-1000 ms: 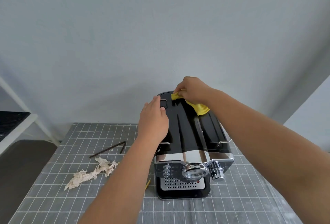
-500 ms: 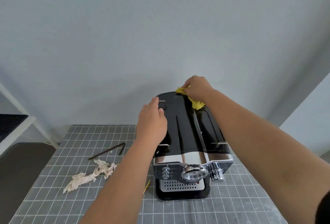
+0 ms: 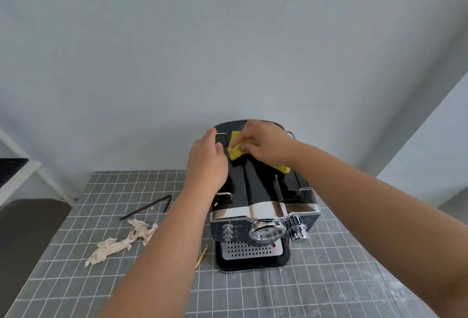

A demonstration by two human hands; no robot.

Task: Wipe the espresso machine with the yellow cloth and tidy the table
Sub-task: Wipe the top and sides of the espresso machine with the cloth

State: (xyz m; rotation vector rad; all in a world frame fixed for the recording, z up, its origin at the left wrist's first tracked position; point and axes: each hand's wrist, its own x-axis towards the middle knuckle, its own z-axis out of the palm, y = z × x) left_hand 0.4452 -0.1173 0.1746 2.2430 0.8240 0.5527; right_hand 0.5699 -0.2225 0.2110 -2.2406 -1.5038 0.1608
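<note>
Since a moment ago my right hand (image 3: 266, 144) has dragged the yellow cloth (image 3: 236, 149) from the far right rear of the espresso machine (image 3: 263, 191) toward its left, close to my left hand (image 3: 206, 163). My right grip pinches the cloth against the black top. My left grip is released, palm flat on the machine's left edge. On the grey gridded worktop (image 3: 329, 292) left of the machine lie a crumpled paper scrap (image 3: 121, 241), a bent dark rod (image 3: 149, 207) and a thin yellow stick (image 3: 201, 257).
</note>
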